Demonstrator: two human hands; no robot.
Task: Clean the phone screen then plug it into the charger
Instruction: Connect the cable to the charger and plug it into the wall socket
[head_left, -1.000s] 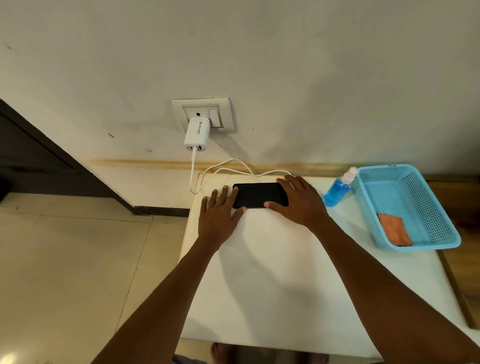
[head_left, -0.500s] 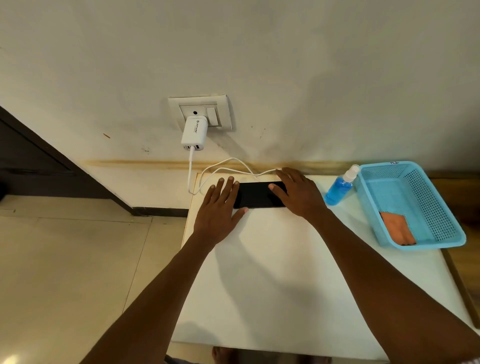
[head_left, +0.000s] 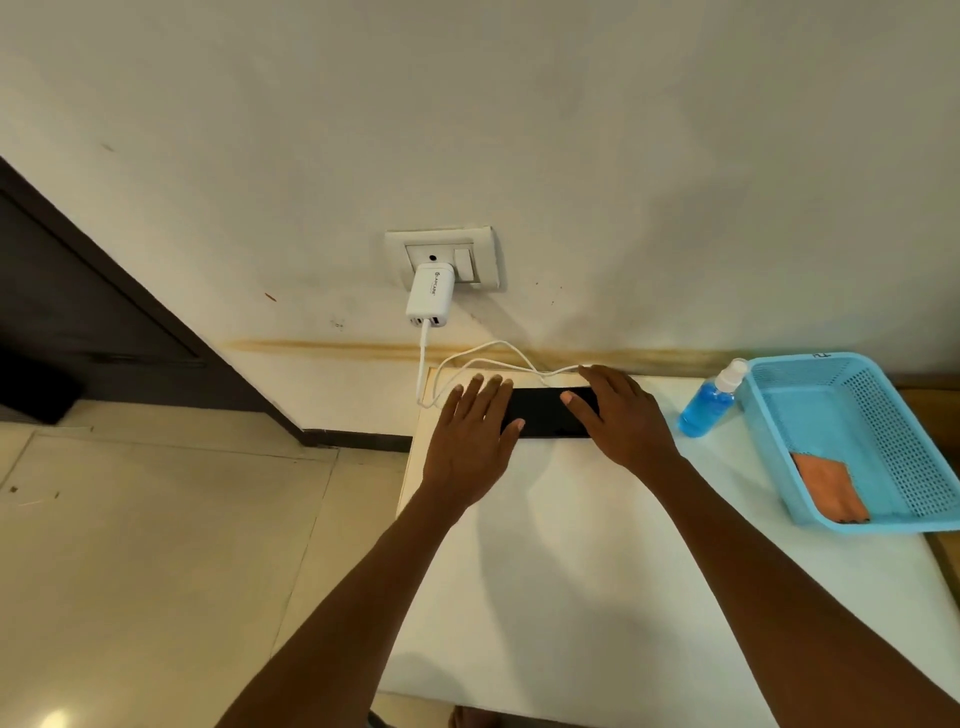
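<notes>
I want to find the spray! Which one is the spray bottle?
Look at the white table, far right, where the blue basket sits. The spray bottle stands just left of it: small, see-through, blue liquid, white top.

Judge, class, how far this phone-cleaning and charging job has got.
Looks done: the cloth lies in the basket and the spray bottle stands beside it, so cleaning seems over, though the screen itself cannot be judged. In hand: both the left hand and right hand rest on the phone, near the cable from the charger. Left: confirming the plug is in; the right hand hides it.
</notes>
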